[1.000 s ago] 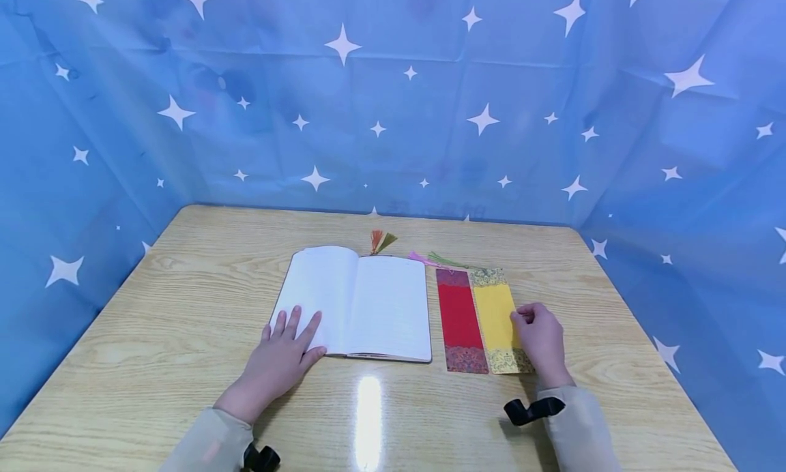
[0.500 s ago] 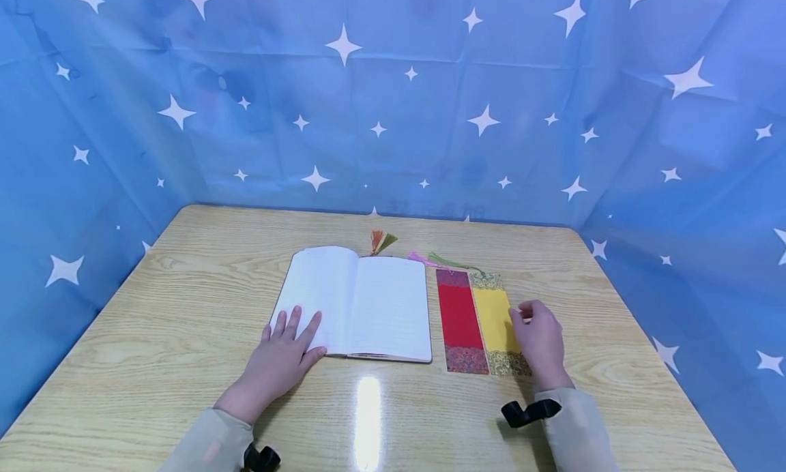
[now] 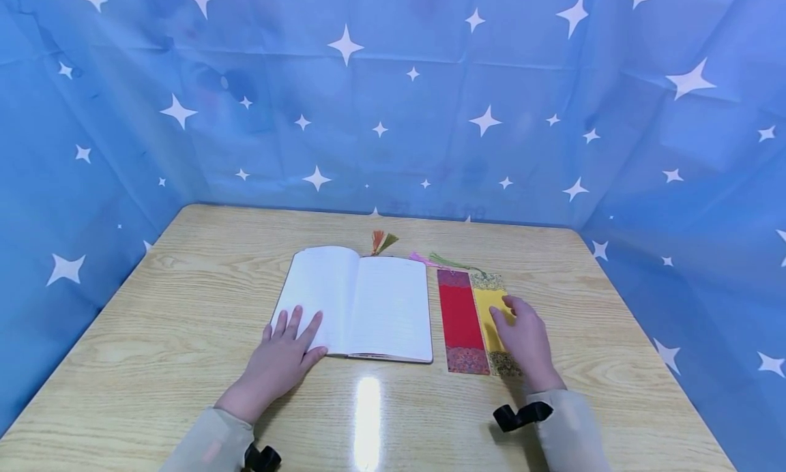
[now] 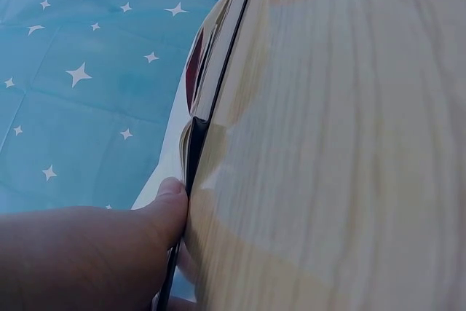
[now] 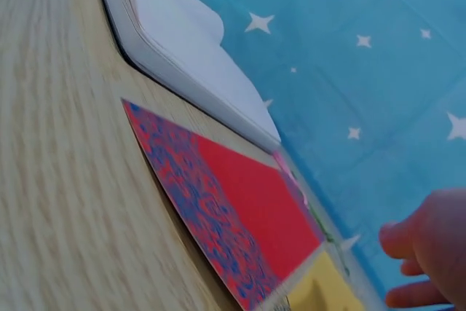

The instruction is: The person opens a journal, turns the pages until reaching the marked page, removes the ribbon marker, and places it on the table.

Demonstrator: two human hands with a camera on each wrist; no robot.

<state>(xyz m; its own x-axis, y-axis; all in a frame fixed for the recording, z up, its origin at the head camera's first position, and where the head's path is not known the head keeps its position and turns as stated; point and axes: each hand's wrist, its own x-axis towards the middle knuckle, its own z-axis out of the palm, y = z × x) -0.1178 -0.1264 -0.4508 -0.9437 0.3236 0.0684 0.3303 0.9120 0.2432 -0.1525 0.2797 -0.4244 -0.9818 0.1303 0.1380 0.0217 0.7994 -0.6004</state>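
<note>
The right hand (image 3: 523, 337) has shifted over the yellow bookmark (image 3: 490, 299), thumb and fingers parted.
Half a second ago they met at that bookmark's right edge; now this grip is spread and seems to hold nothing, so the bookmark has probably been let go, though a light touch cannot be ruled out. It lies right of centre in the head view, on the counter (image 3: 184, 308), just beside the red bookmark (image 3: 460, 318), which sits between it and the notebook (image 3: 393, 308). The pink tassel (image 3: 422, 258) reaches the notebook's upper right corner. The left hand (image 3: 279, 364) has stayed put, its grip holding nothing, fingers fanned over the lower left page.
</note>
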